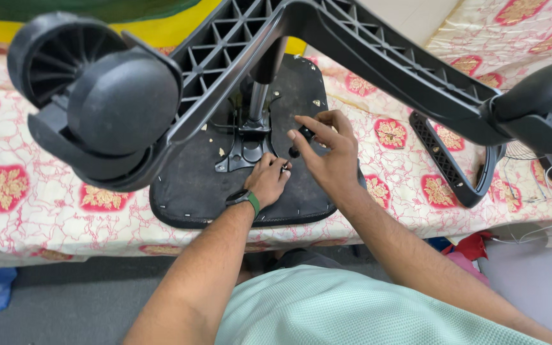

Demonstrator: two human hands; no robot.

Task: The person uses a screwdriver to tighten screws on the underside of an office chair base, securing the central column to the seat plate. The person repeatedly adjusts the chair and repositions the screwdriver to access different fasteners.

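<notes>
My right hand [332, 153] pinches a small black knob [305, 133] between thumb and fingertips, just above the upturned chair seat [186, 191]. My left hand [267, 180] rests curled on the seat's underside by the metal mounting plate [244, 150]; I cannot tell whether it grips anything. The chair's star base [352, 38] and caster wheel [107, 96] loom overhead, above the floral tablecloth [27, 191]

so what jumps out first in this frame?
The upturned office chair lying seat-down on the floral-covered table, its star base looming toward the camera with a big black caster at upper left. Mid-frame, both hands work at the seat's underside: the left hand by the metal mechanism, the right hand pinching a small black knob.
</notes>
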